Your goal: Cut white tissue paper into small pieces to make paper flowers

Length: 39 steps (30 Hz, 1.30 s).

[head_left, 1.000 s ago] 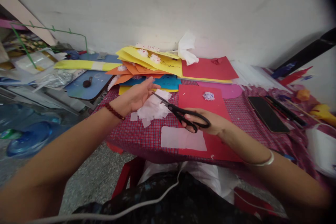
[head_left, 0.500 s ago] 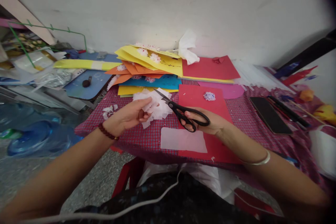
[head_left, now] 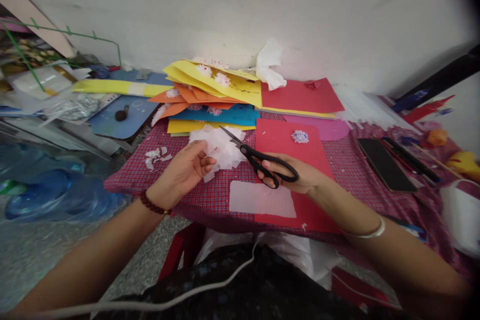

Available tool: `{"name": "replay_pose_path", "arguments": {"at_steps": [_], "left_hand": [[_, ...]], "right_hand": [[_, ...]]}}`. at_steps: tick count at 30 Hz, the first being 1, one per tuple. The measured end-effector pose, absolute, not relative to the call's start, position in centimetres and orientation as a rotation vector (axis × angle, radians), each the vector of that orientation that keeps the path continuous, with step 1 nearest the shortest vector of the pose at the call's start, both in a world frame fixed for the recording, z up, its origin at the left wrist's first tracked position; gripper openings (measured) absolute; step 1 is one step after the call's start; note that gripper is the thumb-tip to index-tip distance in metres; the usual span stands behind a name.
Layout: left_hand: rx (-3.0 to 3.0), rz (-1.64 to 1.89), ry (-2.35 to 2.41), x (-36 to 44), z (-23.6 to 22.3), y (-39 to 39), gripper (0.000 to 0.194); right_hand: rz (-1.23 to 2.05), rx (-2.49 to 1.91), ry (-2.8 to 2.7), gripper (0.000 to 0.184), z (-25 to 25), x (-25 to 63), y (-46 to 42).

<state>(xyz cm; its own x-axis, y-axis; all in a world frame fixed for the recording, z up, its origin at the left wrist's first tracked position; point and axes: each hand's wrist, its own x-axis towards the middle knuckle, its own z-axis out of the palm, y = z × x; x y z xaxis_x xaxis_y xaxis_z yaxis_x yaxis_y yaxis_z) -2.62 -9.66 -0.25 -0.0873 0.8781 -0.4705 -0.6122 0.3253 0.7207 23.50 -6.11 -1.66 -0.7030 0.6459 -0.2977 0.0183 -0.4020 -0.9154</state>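
My right hand [head_left: 288, 172] grips a pair of black-handled scissors [head_left: 243, 150], fingers through the loops. The blades point left and away, over a heap of small cut white tissue-paper pieces [head_left: 227, 152]. At the heap's left edge is my left hand [head_left: 191, 167], its thumb and half-curled fingers apart, with nothing visible between them. A blank white tissue strip [head_left: 262, 199] lies below the scissors, partly on a red sheet [head_left: 300, 210]. Upon that sheet sits a small purple-and-white paper flower [head_left: 300, 136].
Decorated yellow cards [head_left: 217, 85], with orange and blue ones, are stacked near the wall. White scraps [head_left: 157, 156] lie at the tablecloth's left. To the right are a dark phone [head_left: 386, 165] and pens [head_left: 412, 160]. Large blue water bottles [head_left: 63, 195] stand on the floor.
My left hand has drawn back slightly left and down from the tissue heap. The right hand and scissors stay nearly still. The view has shifted a little.
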Motion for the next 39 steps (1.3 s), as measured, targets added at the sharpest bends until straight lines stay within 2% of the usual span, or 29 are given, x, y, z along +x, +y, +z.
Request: {"name": "replay_pose_path", "arguments": {"at_steps": [4,16,28,32,39], "left_hand": [[0.345,1.245,1.027,-2.8,-0.5,-9.9,0.018],[0.420,1.243,0.994,-3.1,-1.1,-10.0,0.014],[0.373,1.256,1.060,-3.1,-0.5,-10.0,0.023],[0.299,1.194,1.060,-3.2,0.0,-9.7,0.006],[0.371,1.179,1.051,-3.4,-1.2,-9.8,0.026]], "right_hand": [[2.140,-0.940,-1.412,0.049,-1.5,23.3,-6.3],[2.127,-0.918,-1.408,0.042,-1.3,23.2,-6.4],[2.110,-0.887,-1.442,0.041,-1.6,23.2,-6.6],[2.111,-0.903,-1.438,0.044,-1.5,23.1,-6.6],[2.092,-0.936,-1.443,0.046,-1.4,23.2,-6.7]]}}
